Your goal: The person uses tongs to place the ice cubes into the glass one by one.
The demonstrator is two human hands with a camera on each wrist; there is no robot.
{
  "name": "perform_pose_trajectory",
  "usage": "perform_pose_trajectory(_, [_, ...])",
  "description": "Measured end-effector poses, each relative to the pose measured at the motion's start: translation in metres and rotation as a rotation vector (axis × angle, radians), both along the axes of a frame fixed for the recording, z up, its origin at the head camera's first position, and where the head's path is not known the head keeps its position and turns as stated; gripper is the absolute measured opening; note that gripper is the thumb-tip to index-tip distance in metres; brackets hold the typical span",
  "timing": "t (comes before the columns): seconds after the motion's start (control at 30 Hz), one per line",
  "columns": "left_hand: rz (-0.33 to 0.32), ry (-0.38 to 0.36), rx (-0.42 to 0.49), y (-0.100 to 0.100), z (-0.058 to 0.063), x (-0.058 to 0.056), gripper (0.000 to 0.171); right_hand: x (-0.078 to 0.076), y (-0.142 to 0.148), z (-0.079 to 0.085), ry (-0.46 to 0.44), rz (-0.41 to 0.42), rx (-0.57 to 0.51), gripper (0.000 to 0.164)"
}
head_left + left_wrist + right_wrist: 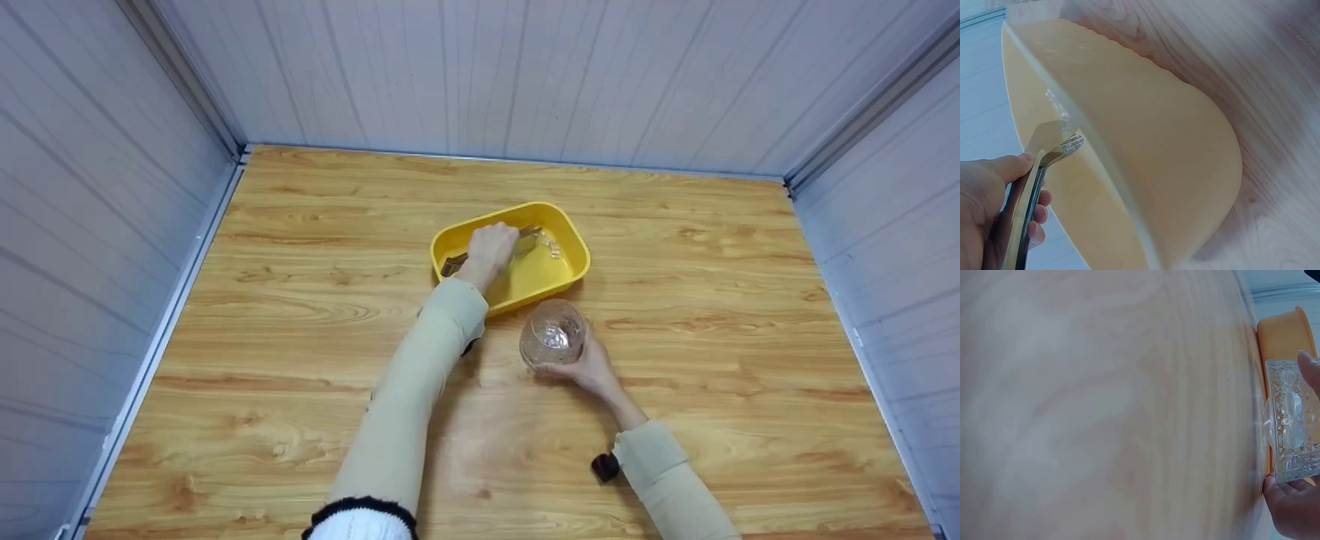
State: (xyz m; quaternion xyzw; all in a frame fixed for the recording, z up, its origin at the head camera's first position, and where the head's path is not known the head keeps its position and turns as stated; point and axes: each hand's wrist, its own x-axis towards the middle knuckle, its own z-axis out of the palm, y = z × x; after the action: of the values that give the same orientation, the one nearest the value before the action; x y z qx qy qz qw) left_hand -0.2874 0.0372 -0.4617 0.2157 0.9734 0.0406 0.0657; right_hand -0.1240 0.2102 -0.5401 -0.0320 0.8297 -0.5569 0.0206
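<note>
My left hand (491,246) reaches over a yellow plastic basin (540,283) and grips a pair of metal serving tongs (1044,138). One tip of the tongs is a flat blade and the other a fork; they point into the basin. Several small clear cubes (553,249) lie near the basin's right end, close to the tongs. My right hand (596,367) holds a clear patterned glass (1292,419) by its side, just in front of the basin. The glass's mouth faces up in the head view. Whether the tongs touch a cube cannot be made out.
Basin and glass are on a wood-grain tabletop (315,315). Pale panels close it in at the back (480,82), left (82,202) and right (892,262). A black strap piece (604,467) sticks out at the right sleeve.
</note>
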Motion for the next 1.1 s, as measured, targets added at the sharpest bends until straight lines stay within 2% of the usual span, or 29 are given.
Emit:
perform_pose_trajectory(0.17, [-0.006,-0.005,0.017,-0.004,0.003,0.001,0.024,0.006,-0.007,0.022,0.007,0.014,0.006,0.099])
perform_pose_trajectory(0.3, [-0.009,0.003,0.026,-0.007,0.004,0.002,0.026,0.006,-0.007,0.024,0.016,0.014,0.042,0.099])
perform_pose_trajectory(0.57, [-0.029,0.006,0.017,-0.013,0.01,0.008,0.024,-0.003,0.003,-0.009,-0.01,-0.009,0.043,0.105])
perform_pose_trajectory(0.9, [-0.042,0.064,0.085,-0.02,0.015,0.019,0.017,-0.004,0.004,-0.01,0.047,-0.011,0.064,0.102])
perform_pose_trajectory(1.1, [-0.056,0.066,0.096,-0.023,0.018,0.026,0.017,-0.003,0.004,-0.01,0.03,-0.016,0.082,0.104])
